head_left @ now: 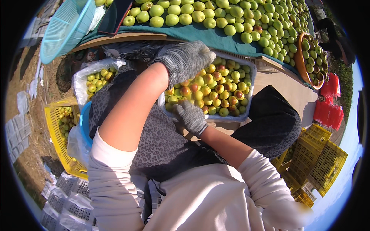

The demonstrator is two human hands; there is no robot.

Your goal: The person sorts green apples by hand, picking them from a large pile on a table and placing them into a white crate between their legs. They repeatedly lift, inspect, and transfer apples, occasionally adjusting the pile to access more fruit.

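A white plastic-lined crate (252,82) stands in front of my lap, filled with green and red-blushed jujubes (216,86). My left hand (185,63), in a grey knit glove, is over the crate's far left corner. Its fingers are curled closed, and whatever they hold is hidden from this side. At the crate's near left edge is my right hand (190,119), gloved the same way. Its fingertips lie slightly apart against the jujubes at the rim, and no held fruit shows in it.
A table with green cloth (192,34) bears many green jujubes beyond the crate. A blue basket (63,32) leans at far left; an orange basket (300,63) of jujubes sits at right. Yellow crates (58,142) stand left, more yellow crates (308,154) right, near red bags (327,113).
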